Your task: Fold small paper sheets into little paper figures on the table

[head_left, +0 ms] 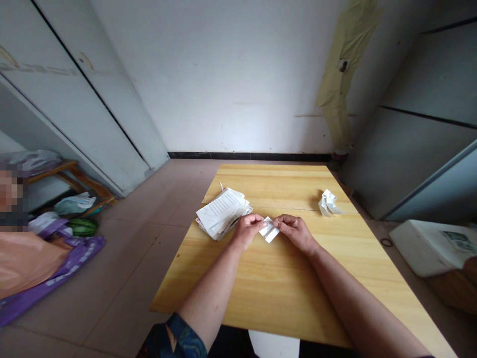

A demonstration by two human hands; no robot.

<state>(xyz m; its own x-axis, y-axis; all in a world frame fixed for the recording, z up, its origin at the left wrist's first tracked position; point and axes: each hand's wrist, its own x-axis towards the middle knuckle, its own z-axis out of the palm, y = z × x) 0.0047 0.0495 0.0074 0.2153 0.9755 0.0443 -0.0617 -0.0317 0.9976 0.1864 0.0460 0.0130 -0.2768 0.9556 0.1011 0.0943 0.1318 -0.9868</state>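
Between my two hands is a small folded piece of white paper [269, 232], held just above the wooden table [276, 283]. My left hand [249, 229] pinches its left edge between thumb and fingers. On the opposite side, my right hand [296, 231] grips the paper the same way. Close beyond my left hand lies a stack of printed paper sheets [221, 209], loosely piled and uneven at the edges. Farther off to the right, a crumpled or folded white paper piece [328, 203] stands on the tabletop.
A white wall [231, 84] rises behind the table. On the right are a grey cabinet-like unit [413, 124] and a white box [432, 246]. At left, a person [26, 258] is partly in view near a watermelon [82, 227] and a purple bag [85, 253] on the floor.
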